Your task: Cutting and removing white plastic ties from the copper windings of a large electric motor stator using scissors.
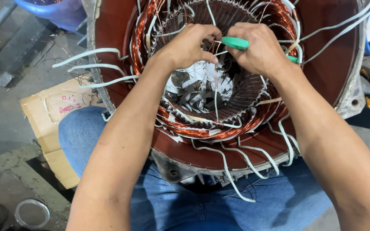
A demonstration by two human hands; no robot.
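Both hands are over the open motor stator (120, 38), which rests against the person's lap with its copper windings (202, 128) ringing the bore. The right hand (258, 49) grips a green-handled tool (235, 42), fingers wrapped tight around it. The left hand (191, 45) curls in beside it, fingertips pinched on thin copper wire (216, 42) at the winding's upper edge.

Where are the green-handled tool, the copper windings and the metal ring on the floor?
green-handled tool (235, 42), head view, on its green handle.
copper windings (185, 129), head view, on the near arc of the coil.
metal ring (32, 213), head view, on its rim.
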